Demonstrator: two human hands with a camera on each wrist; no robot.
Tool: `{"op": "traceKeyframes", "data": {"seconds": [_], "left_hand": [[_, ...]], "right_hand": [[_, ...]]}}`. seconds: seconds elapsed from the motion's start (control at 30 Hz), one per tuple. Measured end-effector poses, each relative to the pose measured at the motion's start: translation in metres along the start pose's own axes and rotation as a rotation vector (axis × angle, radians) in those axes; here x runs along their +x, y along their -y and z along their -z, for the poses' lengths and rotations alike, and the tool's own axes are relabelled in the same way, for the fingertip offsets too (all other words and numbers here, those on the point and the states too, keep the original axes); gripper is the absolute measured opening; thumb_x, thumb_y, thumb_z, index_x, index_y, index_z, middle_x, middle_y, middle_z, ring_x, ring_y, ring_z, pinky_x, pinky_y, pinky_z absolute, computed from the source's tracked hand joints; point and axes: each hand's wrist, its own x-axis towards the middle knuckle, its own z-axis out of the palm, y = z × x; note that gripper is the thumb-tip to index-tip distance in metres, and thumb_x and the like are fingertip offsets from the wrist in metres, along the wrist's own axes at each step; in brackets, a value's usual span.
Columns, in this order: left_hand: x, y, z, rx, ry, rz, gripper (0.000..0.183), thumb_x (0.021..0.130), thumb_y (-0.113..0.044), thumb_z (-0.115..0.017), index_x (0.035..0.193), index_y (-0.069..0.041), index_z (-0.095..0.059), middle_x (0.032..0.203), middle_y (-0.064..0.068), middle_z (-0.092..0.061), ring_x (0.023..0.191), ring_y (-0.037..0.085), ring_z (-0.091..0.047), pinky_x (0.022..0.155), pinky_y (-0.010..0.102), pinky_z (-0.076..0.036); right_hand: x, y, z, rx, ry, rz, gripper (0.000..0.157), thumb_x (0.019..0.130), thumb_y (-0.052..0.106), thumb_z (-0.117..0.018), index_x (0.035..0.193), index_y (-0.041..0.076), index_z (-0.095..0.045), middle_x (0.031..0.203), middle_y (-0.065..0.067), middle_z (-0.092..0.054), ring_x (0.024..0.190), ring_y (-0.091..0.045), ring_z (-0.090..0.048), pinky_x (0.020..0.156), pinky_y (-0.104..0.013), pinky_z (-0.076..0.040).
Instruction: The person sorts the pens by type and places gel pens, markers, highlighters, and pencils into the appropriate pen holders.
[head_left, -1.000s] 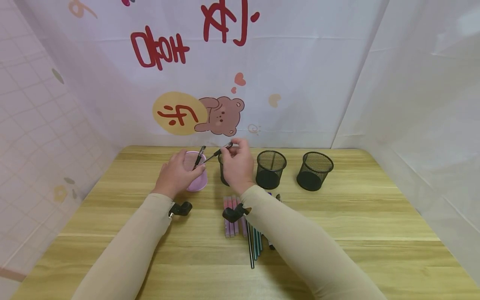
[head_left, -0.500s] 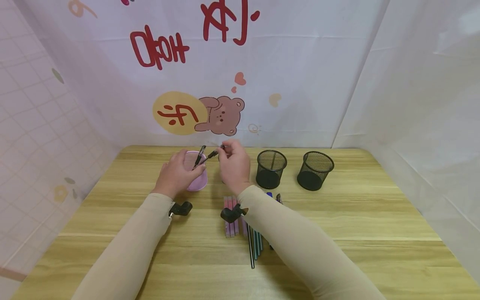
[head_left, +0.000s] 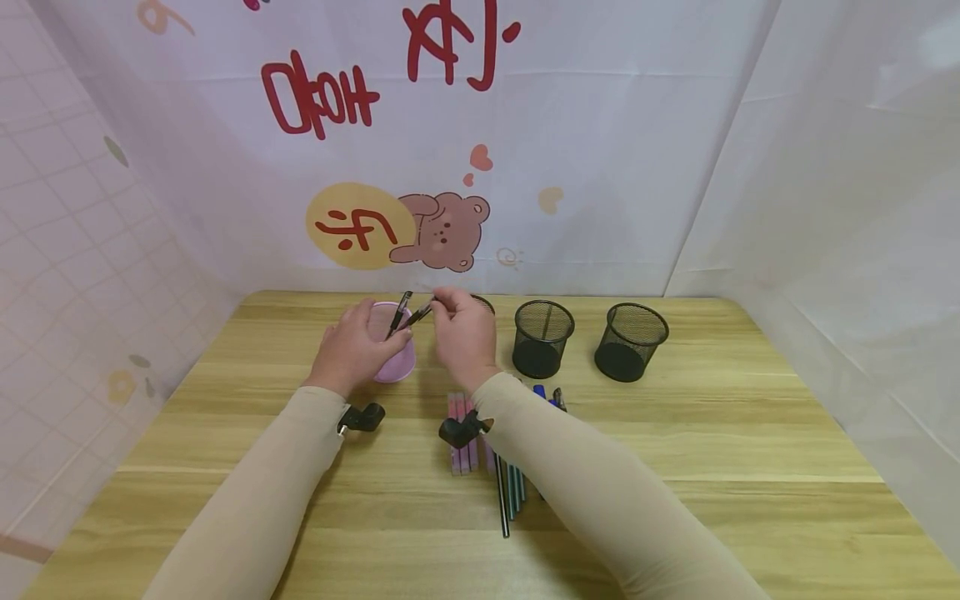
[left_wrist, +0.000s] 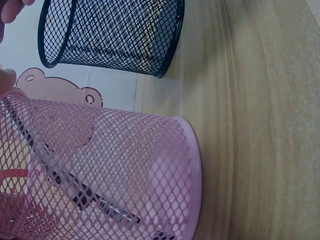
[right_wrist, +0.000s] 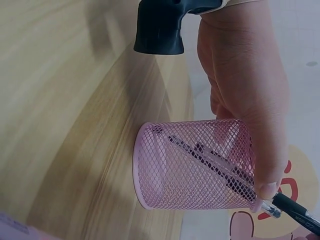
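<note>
Right now, pinching a black pen in the right grip, close to its top end. Other end slanting down to the mouth of the pink cup, which stands upright on the worktop. Holding that cup with the left grip, thumb on the rim, fingers round the other side. Leaning inside the cup, at least one other pen; cannot tell just how many, with the mesh in the way.

Looks like part of the work done and part not: one pen in for sure, the pinched pen about at the rim, not let go yet. Lying loose in front, not in any cup: pink sticks, thin green sticks, a blue-topped pen and a black-topped pen. Hard to count, with the right sleeve over some.

To the right of the pink cup, in a row: near black cup, middle black cup, far black cup. Just a small gap between pink cup and near black cup, so maybe tight for the right grip. Close behind the row, the back edge and the white cloth. More room to the left of the pink cup and past the far black cup.
</note>
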Motion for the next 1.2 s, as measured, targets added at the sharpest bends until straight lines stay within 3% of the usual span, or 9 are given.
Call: {"op": "traceKeyframes", "data": {"seconds": [0.37, 1.0, 1.2], "left_hand": [[-0.0003, -0.0013, 0.0011, 0.006, 0.011, 0.003, 0.097, 0.093, -0.067, -0.062, 0.161, -0.003, -0.035, 0.163, 0.025, -0.042, 0.150, 0.047, -0.040, 0.124, 0.071, -0.021], [0.0004, -0.0005, -0.0016, 0.012, 0.003, 0.006, 0.101, 0.092, -0.073, -0.058, 0.161, -0.002, -0.034, 0.163, 0.026, -0.042, 0.151, 0.046, -0.040, 0.124, 0.071, -0.021], [0.0005, -0.0008, -0.0015, 0.011, -0.004, 0.007, 0.100, 0.092, -0.071, -0.060, 0.161, -0.003, -0.035, 0.162, 0.025, -0.043, 0.150, 0.046, -0.041, 0.124, 0.070, -0.023]], "right_hand": [[-0.0017, 0.0018, -0.0007, -0.088, 0.039, 0.005, 0.020, 0.102, 0.018, -0.069, 0.117, 0.011, -0.081, 0.106, -0.003, -0.082, 0.087, -0.016, -0.075, 0.073, -0.030, -0.060], [-0.0015, 0.0000, -0.0005, -0.090, 0.092, -0.008, 0.025, 0.104, 0.018, -0.065, 0.123, 0.009, -0.078, 0.116, -0.004, -0.081, 0.097, -0.017, -0.078, 0.078, -0.034, -0.063], [-0.0021, 0.0020, 0.0000, -0.095, 0.179, -0.019, 0.029, 0.105, 0.015, -0.064, 0.131, 0.009, -0.074, 0.123, -0.004, -0.079, 0.109, -0.018, -0.076, 0.084, -0.032, -0.063]]}}
